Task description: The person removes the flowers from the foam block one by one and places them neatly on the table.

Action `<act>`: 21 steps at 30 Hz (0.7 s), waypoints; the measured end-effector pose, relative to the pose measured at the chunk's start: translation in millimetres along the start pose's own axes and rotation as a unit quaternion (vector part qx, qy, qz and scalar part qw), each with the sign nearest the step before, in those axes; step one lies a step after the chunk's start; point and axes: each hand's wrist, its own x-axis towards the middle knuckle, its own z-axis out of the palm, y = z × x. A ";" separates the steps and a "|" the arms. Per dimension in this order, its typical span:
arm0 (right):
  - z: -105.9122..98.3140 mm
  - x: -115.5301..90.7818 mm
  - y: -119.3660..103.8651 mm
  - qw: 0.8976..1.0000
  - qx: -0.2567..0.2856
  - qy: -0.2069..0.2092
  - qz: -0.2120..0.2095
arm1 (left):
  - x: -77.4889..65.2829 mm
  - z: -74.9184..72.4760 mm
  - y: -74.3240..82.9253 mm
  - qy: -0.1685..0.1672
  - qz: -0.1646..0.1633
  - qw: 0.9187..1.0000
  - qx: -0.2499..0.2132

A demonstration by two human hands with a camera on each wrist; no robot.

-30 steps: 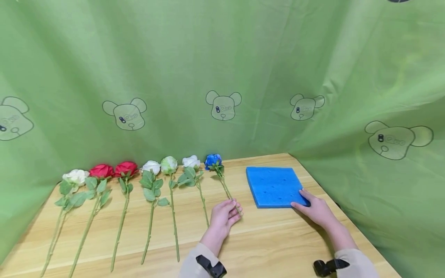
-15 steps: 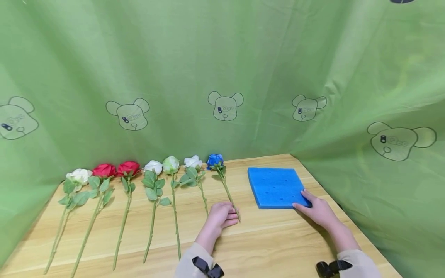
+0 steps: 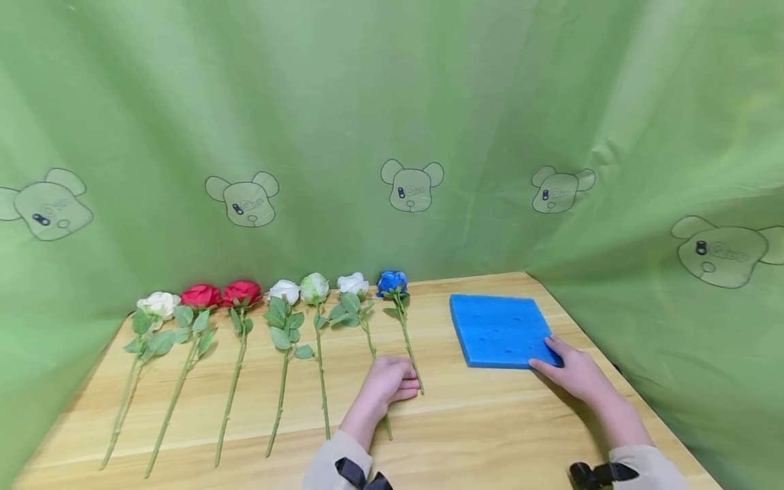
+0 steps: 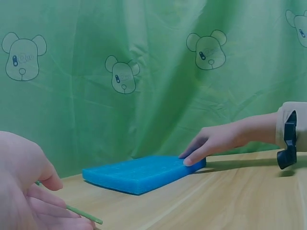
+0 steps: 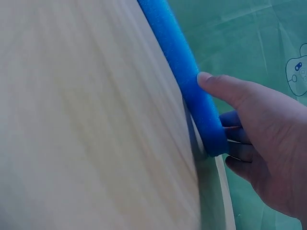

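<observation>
My left hand (image 3: 387,382) holds a blue rose (image 3: 392,283) near the lower end of its green stem. The flower head lies at the table's back edge, stem toward me. In the left wrist view the stem (image 4: 84,213) runs between thumb and fingers, its tip sticking out past them. A flat blue foam block (image 3: 499,331) with small holes in its top lies to the right. My right hand (image 3: 578,371) grips its near right corner. In the right wrist view the thumb (image 5: 223,87) presses one side of the foam, the other fingers round the corner.
Left of the blue rose lies a row of roses: a white rose (image 3: 353,284), a pale green rose (image 3: 315,288), another white, two red ones and a cream rose (image 3: 159,304). A green curtain (image 3: 331,136) hangs behind the wooden table (image 3: 465,435).
The left hand has swung the blue rose's stem end leftward and slightly nearer to me, the flower staying at the back edge. The right hand and foam keep their place. The head view has turned left.
</observation>
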 end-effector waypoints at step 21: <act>-21.0 11.0 -6.0 0.999 -0.010 -0.005 -0.039 | -39.5 -64.1 33.3 -0.092 0.043 0.985 0.140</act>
